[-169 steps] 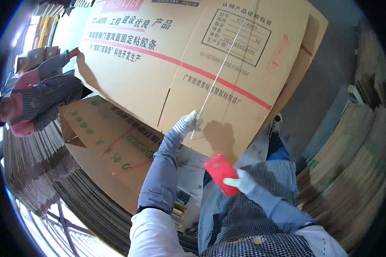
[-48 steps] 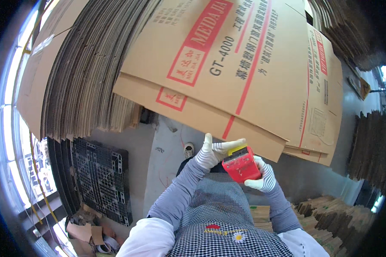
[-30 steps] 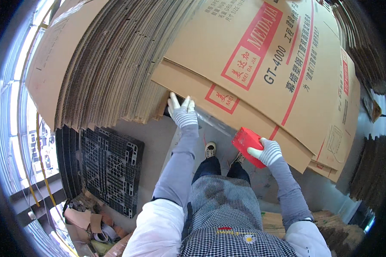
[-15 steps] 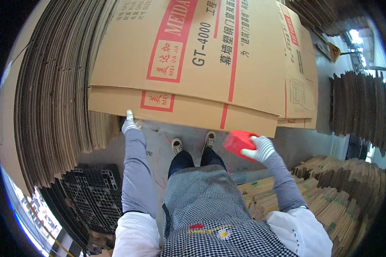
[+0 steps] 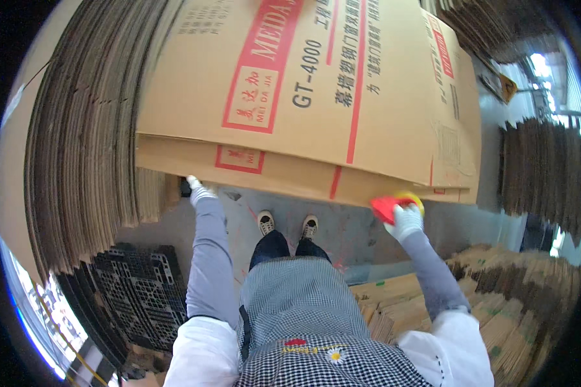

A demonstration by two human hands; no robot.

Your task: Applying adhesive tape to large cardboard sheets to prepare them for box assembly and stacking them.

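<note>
Fingers of the left hand (image 5: 200, 191) curl under the flat cartons' (image 5: 316, 97) lower edge; the right hand (image 5: 405, 221) clamps a red dispenser (image 5: 386, 206) against it. Lifting looks underway; next needs a steady, even raise off the stack (image 5: 84, 161).

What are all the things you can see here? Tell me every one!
Big flat cardboard boxes: two at least, brown with red print, held up in front, one behind the other.
Cardboard stack: one tall pile, brown, on the left.
Cardboard piles: several, brown, far right.
Flattened cardboard: a heap, brown, lower right.
Plastic pallet: one, black, on the floor at left.
Floor: grey, under the boxes.
Red tool: one, red with a yellow part, at the lower box edge.
Shoes: two, pale, on the floor.
Left hand: white glove, at the box's lower left edge.
Right hand: white glove, holding the red tool.
</note>
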